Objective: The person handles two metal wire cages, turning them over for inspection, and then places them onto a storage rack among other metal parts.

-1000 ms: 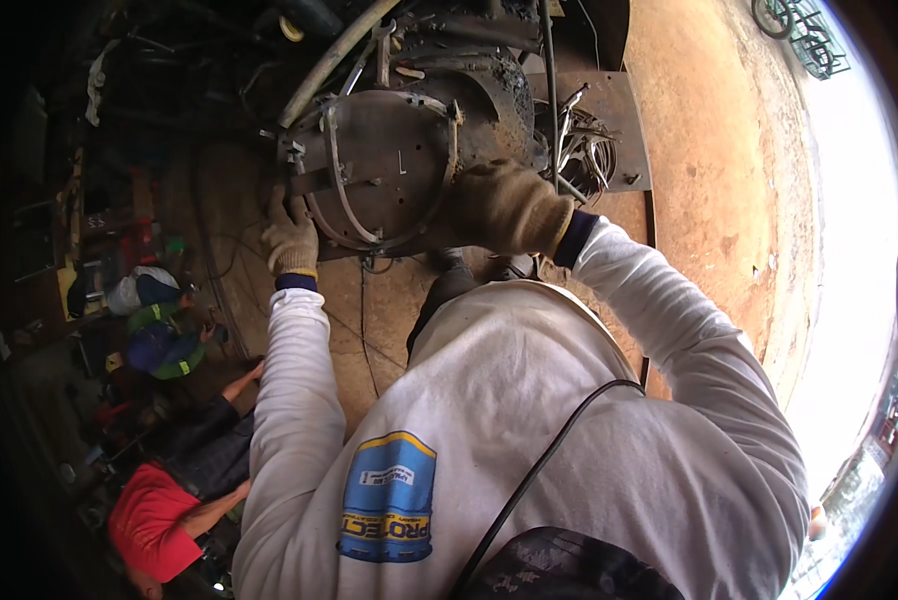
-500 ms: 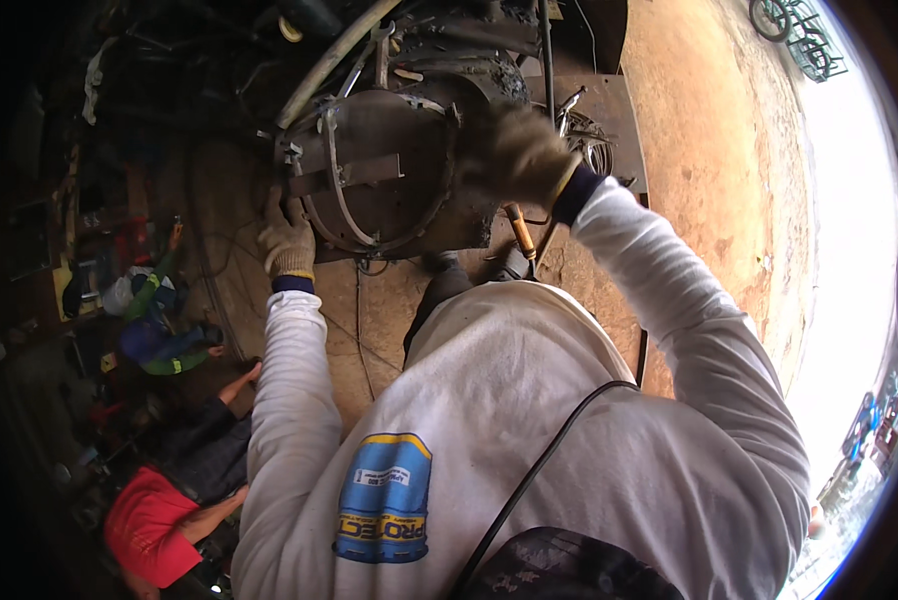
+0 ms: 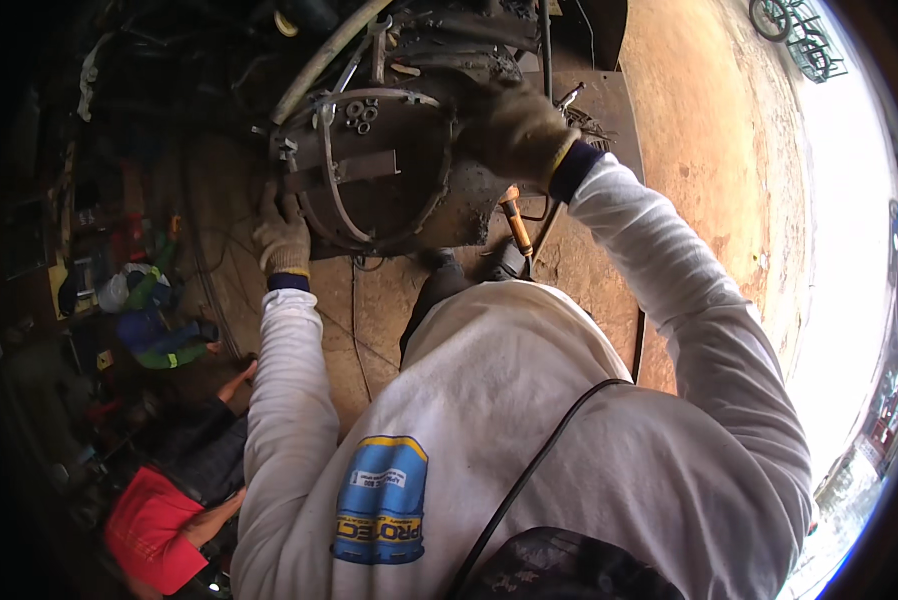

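A round metal hoop frame (image 3: pixel 331 207) with a flat cross bar (image 3: pixel 369 165) lies on the dark workbench in front of me. Several small metal rings that look like nuts (image 3: pixel 364 115) sit inside its far part. My gloved left hand (image 3: pixel 283 238) is at the frame's left side, fingers apart and stretched forward; whether it touches the metal is unclear. Beside the frame's right edge is my gloved right hand (image 3: pixel 517 135), blurred, its fingers lost in the dark. A tool with an orange-brown handle (image 3: pixel 517 222) hangs below it at the bench's near edge.
Wrenches (image 3: pixel 377 50) and a curved pipe (image 3: pixel 319 65) lie at the bench's far side. Coiled wire (image 3: pixel 589 130) is to the right. Cables (image 3: pixel 357 320) run over the floor. At the left are a person in a red shirt (image 3: pixel 159 525) and another in blue and green (image 3: pixel 159 330).
The nuts inside the hoop have come into sight. My right hand has shifted slightly and is still blurred; my left hand stays by the frame's left side.
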`<act>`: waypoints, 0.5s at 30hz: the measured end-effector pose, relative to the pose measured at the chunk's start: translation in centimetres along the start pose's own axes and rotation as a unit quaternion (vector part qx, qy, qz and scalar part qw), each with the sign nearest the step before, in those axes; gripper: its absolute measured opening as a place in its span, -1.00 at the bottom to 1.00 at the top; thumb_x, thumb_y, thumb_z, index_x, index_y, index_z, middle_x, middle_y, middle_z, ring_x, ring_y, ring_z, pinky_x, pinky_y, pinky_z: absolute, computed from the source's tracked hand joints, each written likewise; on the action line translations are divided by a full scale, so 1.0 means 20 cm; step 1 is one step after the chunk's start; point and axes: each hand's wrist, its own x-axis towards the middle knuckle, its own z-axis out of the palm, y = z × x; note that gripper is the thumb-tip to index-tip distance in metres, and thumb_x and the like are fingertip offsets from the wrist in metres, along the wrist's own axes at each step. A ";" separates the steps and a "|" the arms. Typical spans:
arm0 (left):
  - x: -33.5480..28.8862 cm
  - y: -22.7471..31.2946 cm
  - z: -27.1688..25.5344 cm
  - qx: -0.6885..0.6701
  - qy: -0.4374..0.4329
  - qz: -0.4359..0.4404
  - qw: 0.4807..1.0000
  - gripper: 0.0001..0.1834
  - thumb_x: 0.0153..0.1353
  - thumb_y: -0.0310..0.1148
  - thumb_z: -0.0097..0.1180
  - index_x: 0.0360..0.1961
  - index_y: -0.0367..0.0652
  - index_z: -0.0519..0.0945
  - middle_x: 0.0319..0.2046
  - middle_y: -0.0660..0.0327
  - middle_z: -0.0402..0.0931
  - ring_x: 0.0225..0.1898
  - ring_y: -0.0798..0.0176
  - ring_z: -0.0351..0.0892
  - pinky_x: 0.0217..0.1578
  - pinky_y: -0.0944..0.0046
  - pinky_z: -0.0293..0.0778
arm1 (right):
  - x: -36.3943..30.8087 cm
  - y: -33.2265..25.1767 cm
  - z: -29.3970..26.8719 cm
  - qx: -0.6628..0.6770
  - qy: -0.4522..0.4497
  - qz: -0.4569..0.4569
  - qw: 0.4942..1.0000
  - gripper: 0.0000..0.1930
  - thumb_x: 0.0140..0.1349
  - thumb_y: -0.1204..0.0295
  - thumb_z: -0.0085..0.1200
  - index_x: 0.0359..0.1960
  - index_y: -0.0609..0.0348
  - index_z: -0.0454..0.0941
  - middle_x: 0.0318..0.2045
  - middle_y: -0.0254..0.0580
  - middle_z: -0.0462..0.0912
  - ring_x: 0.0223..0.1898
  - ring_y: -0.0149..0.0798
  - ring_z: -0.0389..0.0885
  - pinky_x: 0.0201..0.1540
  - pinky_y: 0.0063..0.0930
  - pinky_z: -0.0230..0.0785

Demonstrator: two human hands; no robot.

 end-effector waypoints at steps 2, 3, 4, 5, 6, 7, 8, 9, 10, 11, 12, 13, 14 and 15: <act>0.07 -0.11 0.06 0.020 0.043 0.055 0.997 -0.47 0.43 -0.04 -0.09 0.39 0.21 0.26 0.40 0.04 0.19 0.36 -0.14 0.27 0.28 -0.07 0.32 | 0.03 0.00 -0.10 -0.043 0.150 0.050 0.986 -0.77 0.29 0.25 0.10 -0.20 0.05 0.72 -0.04 -0.19 0.69 -0.01 -0.07 0.64 0.00 -0.21 0.53; 0.16 -0.29 0.16 0.059 0.081 0.098 0.990 -0.46 0.42 -0.01 -0.09 0.38 0.20 0.28 0.38 0.02 0.23 0.34 -0.17 0.29 0.27 -0.08 0.33 | 0.05 -0.04 -0.20 -0.050 0.201 0.078 0.975 -0.78 0.29 0.25 0.10 -0.19 0.06 0.71 -0.03 -0.19 0.69 -0.01 -0.07 0.64 0.00 -0.22 0.52; 0.21 -0.38 0.23 0.098 0.112 0.147 0.978 -0.46 0.41 0.01 -0.08 0.37 0.20 0.29 0.36 0.00 0.27 0.32 -0.20 0.31 0.26 -0.08 0.34 | 0.03 -0.06 -0.25 -0.006 0.180 0.068 0.981 -0.76 0.30 0.26 0.10 -0.13 0.05 0.69 -0.03 -0.17 0.69 -0.01 -0.10 0.65 0.04 -0.24 0.51; 0.20 -0.36 0.24 0.107 0.109 0.162 0.975 -0.45 0.40 0.03 -0.08 0.37 0.19 0.31 0.35 0.00 0.29 0.31 -0.21 0.33 0.25 -0.08 0.35 | -0.01 -0.06 -0.23 0.043 0.135 0.083 0.986 -0.76 0.30 0.26 0.11 -0.10 0.05 0.68 -0.03 -0.18 0.69 -0.01 -0.10 0.65 0.05 -0.24 0.51; 0.19 -0.32 0.23 0.116 0.108 0.175 0.972 -0.45 0.40 0.05 -0.07 0.36 0.19 0.32 0.34 -0.01 0.31 0.30 -0.23 0.34 0.24 -0.08 0.35 | -0.05 -0.06 -0.20 0.093 0.093 0.095 0.987 -0.75 0.30 0.26 0.11 -0.08 0.05 0.67 -0.03 -0.18 0.69 -0.01 -0.11 0.65 0.06 -0.25 0.50; 0.16 -0.26 0.19 0.126 0.108 0.188 0.968 -0.45 0.39 0.07 -0.07 0.35 0.18 0.34 0.33 -0.01 0.33 0.28 -0.25 0.35 0.24 -0.08 0.35 | -0.07 -0.06 -0.16 0.143 0.051 0.107 0.983 -0.74 0.30 0.25 0.12 -0.06 0.04 0.67 -0.04 -0.19 0.69 -0.01 -0.11 0.65 0.08 -0.25 0.50; 0.13 -0.20 0.15 0.080 0.091 0.133 0.984 -0.46 0.39 0.05 -0.07 0.34 0.18 0.35 0.33 -0.01 0.33 0.28 -0.26 0.36 0.23 -0.08 0.36 | -0.08 -0.09 -0.13 0.156 -0.007 0.091 0.984 -0.74 0.30 0.25 0.12 -0.07 0.05 0.67 -0.05 -0.20 0.70 -0.01 -0.11 0.65 0.07 -0.25 0.50; 0.06 -0.10 0.09 0.035 0.073 0.078 0.994 -0.47 0.40 0.04 -0.07 0.33 0.17 0.36 0.33 -0.01 0.33 0.27 -0.27 0.36 0.22 -0.09 0.37 | -0.09 -0.13 -0.10 0.169 -0.065 0.075 0.981 -0.74 0.29 0.24 0.12 -0.08 0.05 0.67 -0.07 -0.21 0.70 -0.02 -0.11 0.65 0.07 -0.24 0.50; 0.01 -0.04 0.04 -0.012 0.055 0.022 0.998 -0.48 0.40 0.02 -0.07 0.32 0.16 0.37 0.32 0.00 0.33 0.26 -0.27 0.37 0.22 -0.09 0.37 | -0.10 -0.19 -0.07 0.179 -0.123 0.058 0.974 -0.74 0.29 0.23 0.12 -0.09 0.05 0.68 -0.08 -0.23 0.71 -0.03 -0.11 0.65 0.07 -0.24 0.50; 0.01 -0.02 0.02 -0.012 0.048 0.022 0.999 -0.49 0.40 0.02 -0.08 0.32 0.16 0.37 0.32 0.01 0.34 0.26 -0.27 0.37 0.22 -0.09 0.37 | -0.13 -0.26 -0.02 0.156 -0.123 0.059 0.978 -0.72 0.29 0.20 0.12 -0.08 0.03 0.67 -0.05 -0.27 0.69 -0.02 -0.12 0.64 0.08 -0.19 0.48; 0.00 -0.02 0.00 -0.008 0.041 0.018 0.999 -0.49 0.41 0.02 -0.08 0.32 0.16 0.37 0.32 0.02 0.34 0.26 -0.26 0.38 0.22 -0.09 0.37 | -0.13 -0.27 -0.02 0.185 -0.133 0.006 0.974 -0.69 0.28 0.17 0.12 -0.05 0.02 0.66 0.00 -0.25 0.66 0.01 -0.12 0.62 0.09 -0.18 0.47; -0.01 -0.02 -0.01 -0.004 0.033 0.016 0.999 -0.49 0.41 0.02 -0.08 0.33 0.16 0.37 0.32 0.03 0.35 0.26 -0.25 0.38 0.22 -0.08 0.37 | -0.13 -0.27 -0.02 0.215 -0.143 -0.047 0.965 -0.67 0.28 0.14 0.11 -0.02 0.01 0.64 0.05 -0.23 0.64 0.03 -0.12 0.61 0.11 -0.16 0.45; 0.00 -0.04 0.01 -0.009 0.046 0.037 0.998 -0.49 0.41 0.03 -0.09 0.32 0.16 0.37 0.31 0.03 0.36 0.24 -0.26 0.39 0.21 -0.09 0.38 | -0.12 -0.25 -0.04 0.146 -0.125 0.033 0.981 -0.66 0.28 0.13 0.12 -0.01 0.01 0.64 0.06 -0.21 0.63 0.04 -0.11 0.61 0.11 -0.17 0.45; 0.02 -0.09 0.04 -0.015 0.061 0.055 0.997 -0.49 0.41 0.03 -0.10 0.32 0.16 0.37 0.30 0.03 0.36 0.23 -0.26 0.40 0.20 -0.09 0.39 | -0.10 -0.23 -0.06 0.076 -0.107 0.107 0.986 -0.64 0.27 0.12 0.13 -0.01 0.01 0.63 0.07 -0.18 0.63 0.04 -0.10 0.61 0.11 -0.18 0.45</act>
